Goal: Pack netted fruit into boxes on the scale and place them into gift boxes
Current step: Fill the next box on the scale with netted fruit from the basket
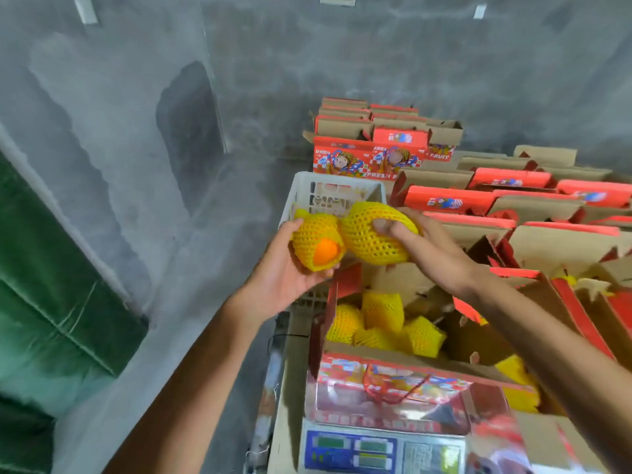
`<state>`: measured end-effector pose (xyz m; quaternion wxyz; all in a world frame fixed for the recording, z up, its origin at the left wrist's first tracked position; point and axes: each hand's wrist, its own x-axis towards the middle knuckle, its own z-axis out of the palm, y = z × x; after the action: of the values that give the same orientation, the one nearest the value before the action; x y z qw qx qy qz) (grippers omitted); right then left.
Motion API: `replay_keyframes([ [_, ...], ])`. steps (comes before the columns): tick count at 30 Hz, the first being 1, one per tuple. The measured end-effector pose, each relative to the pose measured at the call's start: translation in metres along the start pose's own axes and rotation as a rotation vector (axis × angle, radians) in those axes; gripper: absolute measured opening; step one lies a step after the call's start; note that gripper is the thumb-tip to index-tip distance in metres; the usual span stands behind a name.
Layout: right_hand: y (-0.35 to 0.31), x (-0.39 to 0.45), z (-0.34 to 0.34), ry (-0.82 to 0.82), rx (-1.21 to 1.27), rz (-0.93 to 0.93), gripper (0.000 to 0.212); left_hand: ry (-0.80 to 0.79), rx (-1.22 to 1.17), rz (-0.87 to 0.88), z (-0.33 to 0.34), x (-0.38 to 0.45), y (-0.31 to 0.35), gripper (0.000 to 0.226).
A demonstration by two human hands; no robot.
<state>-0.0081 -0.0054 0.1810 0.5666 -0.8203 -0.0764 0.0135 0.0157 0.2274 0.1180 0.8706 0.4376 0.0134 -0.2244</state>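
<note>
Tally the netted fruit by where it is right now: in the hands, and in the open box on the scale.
In the left hand: 1 netted fruit
In the right hand: 1 netted fruit
Visible in the open box on the scale: 4
Total: 6

Probably a fruit-packing storeroom: bare grey concrete walls (410,63), rows of open red printed cardboard gift boxes (444,200), a blue-faced electronic weighing scale (379,451).

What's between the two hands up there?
In the head view, two yellow-netted fruits touch side by side: the left hand holds one, the right hand the other.
</note>
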Motion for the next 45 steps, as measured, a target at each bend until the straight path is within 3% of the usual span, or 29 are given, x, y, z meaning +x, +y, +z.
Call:
replay_keyframes([
  [4, 0.007, -0.048, 0.004, 0.034, 0.025, 0.068, 0.042, -0.103, -0.027, -0.144, 0.011, -0.041, -0.010, 0.067],
  [10, 0.028, -0.075, 0.004, 0.096, -0.063, 0.235, 0.040, -0.071, 0.155, -0.063, 0.023, -0.070, -0.041, 0.044],
  [13, 0.044, -0.072, 0.002, 0.138, -0.170, 0.409, 0.058, -0.024, 0.174, -0.046, 0.033, -0.077, -0.049, 0.054],
  [15, 0.054, -0.073, -0.003, 0.167, -0.277, 0.460, 0.048, -0.040, 0.147, -0.032, 0.041, -0.081, -0.051, 0.060],
  [16, 0.058, -0.073, -0.007, 0.175, -0.342, 0.472, 0.048, -0.059, 0.114, -0.030, 0.046, -0.084, -0.053, 0.062],
  [20, 0.066, -0.079, -0.020, 0.153, -0.821, 0.472, 0.087, -0.077, -0.065, 0.002, 0.060, -0.090, -0.062, 0.067],
  [24, 0.065, -0.088, -0.024, 0.097, -1.305, 0.492, 0.077, -0.091, -0.112, 0.025, 0.066, -0.096, -0.075, 0.066],
  [27, 0.070, -0.092, -0.025, 0.090, -1.520, 0.478, 0.065, -0.091, -0.164, -0.019, 0.062, -0.101, -0.085, 0.069],
  [30, 0.074, -0.091, -0.025, 0.095, -1.519, 0.402, 0.071, -0.106, -0.172, -0.044, 0.054, -0.105, -0.090, 0.075],
  [36, 0.078, -0.077, -0.024, 0.102, -1.167, 0.389, 0.069, -0.120, -0.180, -0.018, 0.050, -0.109, -0.096, 0.077],
  [39, 0.079, -0.078, -0.024, 0.147, -1.198, 0.373, 0.060, -0.098, -0.169, -0.011, 0.046, -0.113, -0.100, 0.079],
  [45, 0.081, -0.079, -0.019, 0.010, -1.219, 0.426, 0.057, -0.069, -0.115, 0.001, 0.042, -0.115, -0.096, 0.077],
])
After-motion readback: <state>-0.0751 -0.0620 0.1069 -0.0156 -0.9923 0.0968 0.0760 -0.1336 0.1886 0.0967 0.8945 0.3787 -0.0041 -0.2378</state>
